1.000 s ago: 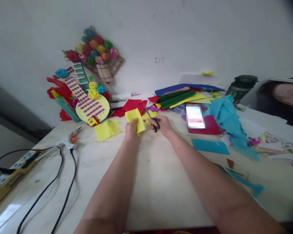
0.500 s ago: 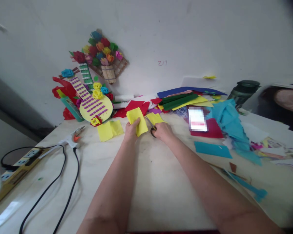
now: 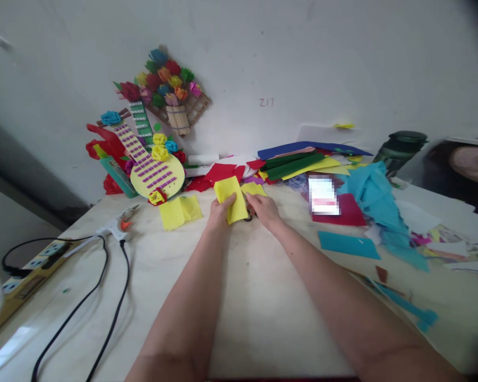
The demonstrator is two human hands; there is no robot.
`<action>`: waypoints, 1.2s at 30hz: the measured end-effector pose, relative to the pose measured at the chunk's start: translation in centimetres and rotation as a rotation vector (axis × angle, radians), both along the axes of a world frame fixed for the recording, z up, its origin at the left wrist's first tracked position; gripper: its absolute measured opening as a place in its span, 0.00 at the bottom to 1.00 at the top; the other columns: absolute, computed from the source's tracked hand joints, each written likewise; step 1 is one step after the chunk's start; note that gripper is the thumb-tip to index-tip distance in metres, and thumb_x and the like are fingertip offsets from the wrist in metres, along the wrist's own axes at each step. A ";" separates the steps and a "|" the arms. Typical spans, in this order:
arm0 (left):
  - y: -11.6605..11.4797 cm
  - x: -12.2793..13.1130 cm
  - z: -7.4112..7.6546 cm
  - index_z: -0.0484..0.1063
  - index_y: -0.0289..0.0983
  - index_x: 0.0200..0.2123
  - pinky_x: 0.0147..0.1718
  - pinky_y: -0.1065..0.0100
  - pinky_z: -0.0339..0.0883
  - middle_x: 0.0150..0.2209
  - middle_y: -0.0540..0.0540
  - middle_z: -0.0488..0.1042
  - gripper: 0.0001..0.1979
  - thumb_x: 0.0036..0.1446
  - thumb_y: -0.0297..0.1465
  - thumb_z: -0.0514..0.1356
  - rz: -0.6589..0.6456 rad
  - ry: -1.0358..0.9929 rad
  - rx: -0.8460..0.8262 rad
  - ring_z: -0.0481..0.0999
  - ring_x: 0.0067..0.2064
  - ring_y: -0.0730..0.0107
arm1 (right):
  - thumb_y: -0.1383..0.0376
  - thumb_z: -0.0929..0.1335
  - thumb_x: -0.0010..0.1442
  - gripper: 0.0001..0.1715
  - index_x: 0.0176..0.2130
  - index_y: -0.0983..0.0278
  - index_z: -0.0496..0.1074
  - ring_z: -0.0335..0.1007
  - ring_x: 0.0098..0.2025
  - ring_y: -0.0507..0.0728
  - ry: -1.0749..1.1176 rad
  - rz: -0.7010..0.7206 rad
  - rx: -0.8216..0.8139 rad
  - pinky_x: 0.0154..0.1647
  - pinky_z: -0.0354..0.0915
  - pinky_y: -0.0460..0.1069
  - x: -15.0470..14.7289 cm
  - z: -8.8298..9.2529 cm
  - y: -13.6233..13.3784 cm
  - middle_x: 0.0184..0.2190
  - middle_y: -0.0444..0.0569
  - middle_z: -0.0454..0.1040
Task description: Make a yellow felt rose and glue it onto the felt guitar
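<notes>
A folded yellow sheet of paper [image 3: 231, 201] stands upright in my left hand [image 3: 220, 212], the thumb pressed flat on its near face. Just to the right is my right hand [image 3: 265, 209], closed, with its thumb and fingertips close to the paper's right edge. Below those fingers the dark handle of a pair of scissors [image 3: 248, 216] shows; the blades are hidden. Behind my right hand lies another yellow piece [image 3: 253, 189]. Two more yellow pieces [image 3: 179, 212] rest on the table to the left of my left hand.
A glue gun [image 3: 115, 228] with a black cord lies at left near a power strip [image 3: 27, 278]. Paper-flower crafts [image 3: 157, 175] lean on the wall. Coloured sheets [image 3: 298, 165] are piled at the back; a phone [image 3: 324, 196], blue paper [image 3: 348, 244] and scraps are at right.
The yellow paper and my left hand have shifted slightly right. My right hand has moved nearer the paper, and the scissors, whose blades showed before, are now mostly covered.
</notes>
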State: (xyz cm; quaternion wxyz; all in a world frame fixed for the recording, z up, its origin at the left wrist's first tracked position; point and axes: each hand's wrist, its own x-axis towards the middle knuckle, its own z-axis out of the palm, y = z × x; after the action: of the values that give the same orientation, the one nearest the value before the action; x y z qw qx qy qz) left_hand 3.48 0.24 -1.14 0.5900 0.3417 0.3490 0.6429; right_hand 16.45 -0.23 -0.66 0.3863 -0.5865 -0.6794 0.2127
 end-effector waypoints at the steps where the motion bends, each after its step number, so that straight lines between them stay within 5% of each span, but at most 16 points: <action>1: 0.0 0.2 -0.1 0.71 0.30 0.33 0.29 0.63 0.70 0.30 0.41 0.75 0.19 0.35 0.33 0.67 -0.022 -0.002 0.007 0.75 0.28 0.62 | 0.49 0.55 0.56 0.27 0.26 0.64 0.69 0.63 0.25 0.51 0.099 0.033 -0.022 0.25 0.54 0.45 -0.3 -0.3 0.1 0.21 0.44 0.69; 6: 0.1 0.5 -0.5 0.71 0.30 0.34 0.32 0.61 0.70 0.33 0.39 0.75 0.20 0.35 0.32 0.67 -0.009 0.017 -0.011 0.75 0.31 0.60 | 0.55 0.61 0.52 0.16 0.23 0.64 0.66 0.59 0.23 0.51 0.132 -0.091 0.059 0.25 0.53 0.45 -1.0 -1.4 0.6 0.18 0.42 0.65; 13: 1.4 -0.6 -1.5 0.71 0.30 0.32 0.31 0.61 0.69 0.30 0.39 0.75 0.19 0.34 0.33 0.68 0.106 0.073 -0.044 0.75 0.31 0.60 | 0.58 0.57 0.55 0.16 0.26 0.63 0.67 0.60 0.26 0.54 -0.010 -0.297 0.147 0.26 0.51 0.47 0.4 -1.1 0.6 0.21 0.47 0.68; 25: 2.8 -1.1 -2.3 0.70 0.34 0.27 0.25 0.71 0.62 0.21 0.47 0.70 0.19 0.43 0.45 0.59 0.356 0.307 -0.052 0.72 0.27 0.68 | 0.57 0.58 0.56 0.17 0.28 0.63 0.69 0.61 0.26 0.54 -0.020 -0.336 0.162 0.26 0.50 0.46 0.6 -1.3 0.6 0.23 0.48 0.70; 36: 1.6 -2.1 -1.2 0.66 0.36 0.24 0.12 0.75 0.50 0.08 0.57 0.55 0.18 0.44 0.46 0.58 0.273 0.358 -0.009 0.53 0.10 0.80 | 0.56 0.58 0.55 0.18 0.29 0.64 0.70 0.59 0.25 0.53 0.043 -0.373 0.171 0.26 0.52 0.46 1.4 -1.7 1.0 0.22 0.47 0.70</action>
State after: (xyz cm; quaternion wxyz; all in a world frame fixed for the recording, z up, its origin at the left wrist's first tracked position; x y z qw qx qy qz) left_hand 1.38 1.80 -2.33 0.4277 0.3973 0.4938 0.6445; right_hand 17.84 0.79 -2.32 0.4817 -0.6626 -0.5662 0.0914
